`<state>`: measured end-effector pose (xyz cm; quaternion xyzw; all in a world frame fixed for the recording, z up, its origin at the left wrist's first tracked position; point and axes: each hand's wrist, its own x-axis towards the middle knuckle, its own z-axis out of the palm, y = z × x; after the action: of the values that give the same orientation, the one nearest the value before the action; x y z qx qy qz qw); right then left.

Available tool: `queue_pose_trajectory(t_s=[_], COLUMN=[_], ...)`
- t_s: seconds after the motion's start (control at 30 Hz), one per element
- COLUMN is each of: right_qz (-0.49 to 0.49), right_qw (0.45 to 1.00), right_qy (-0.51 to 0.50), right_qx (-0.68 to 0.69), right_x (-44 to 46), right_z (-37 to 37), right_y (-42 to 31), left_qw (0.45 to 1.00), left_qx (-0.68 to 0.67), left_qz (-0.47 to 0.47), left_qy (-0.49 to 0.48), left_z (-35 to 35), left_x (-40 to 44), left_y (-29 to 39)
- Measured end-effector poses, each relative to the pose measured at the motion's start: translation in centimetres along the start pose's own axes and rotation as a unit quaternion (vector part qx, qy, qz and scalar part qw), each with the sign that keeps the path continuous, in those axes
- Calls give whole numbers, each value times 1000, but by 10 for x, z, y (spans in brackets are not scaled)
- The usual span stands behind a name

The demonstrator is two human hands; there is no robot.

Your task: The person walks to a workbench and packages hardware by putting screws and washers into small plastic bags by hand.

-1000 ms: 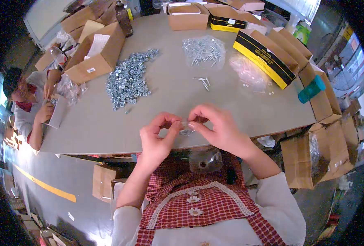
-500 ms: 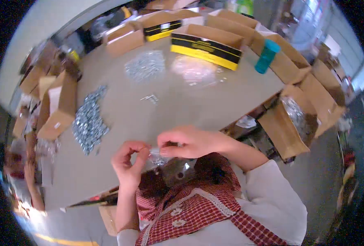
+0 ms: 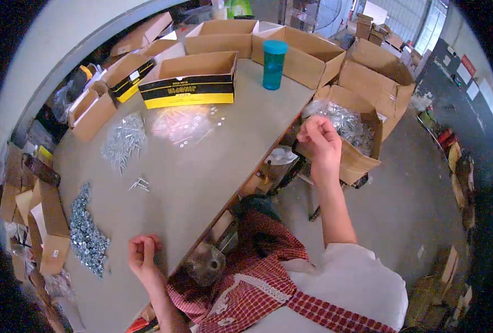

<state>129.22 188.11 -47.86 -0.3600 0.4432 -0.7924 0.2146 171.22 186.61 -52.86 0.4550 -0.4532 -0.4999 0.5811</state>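
Observation:
My left hand [image 3: 143, 254] is over the near edge of the table, its fingers curled in with nothing visible between them. My right hand [image 3: 322, 140] reaches out to the right, closed, above the near side of an open cardboard box [image 3: 363, 166]. Whatever its fingers may hold is hidden. Inside that box lie several clear plastic bags of metal parts [image 3: 343, 123]. On the table are a pile of small metal nuts or similar fittings [image 3: 86, 233], a few loose screws [image 3: 141, 184] and a bag of screws [image 3: 125, 141].
A bag of pinkish-white pieces [image 3: 181, 123] lies before a black and yellow box [image 3: 190, 91]. A teal bottle [image 3: 273, 65] stands near open cartons [image 3: 299, 53] along the table's far edge. More boxes [image 3: 49, 227] line the left side.
My hands have parted. The right hand has swung out to the box of bags, and the small clear bag between both hands no longer shows. The view has turned right.

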Motion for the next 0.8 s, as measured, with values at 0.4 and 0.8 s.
queue_pose_trajectory(t_s=[0.4,0.8], right_qz=[-299,-482], right_qw=[689,697], right_qy=[-396,-500], right_qx=[-529,-177], right_x=[-6,-103], right_z=[148,162], right_y=[112,51], left_qw=[995,981], left_qx=[98,167], left_qz=[22,-87], left_qy=[-12,-55], left_z=[-1,20], left_x=[-8,0], left_y=[3,42])
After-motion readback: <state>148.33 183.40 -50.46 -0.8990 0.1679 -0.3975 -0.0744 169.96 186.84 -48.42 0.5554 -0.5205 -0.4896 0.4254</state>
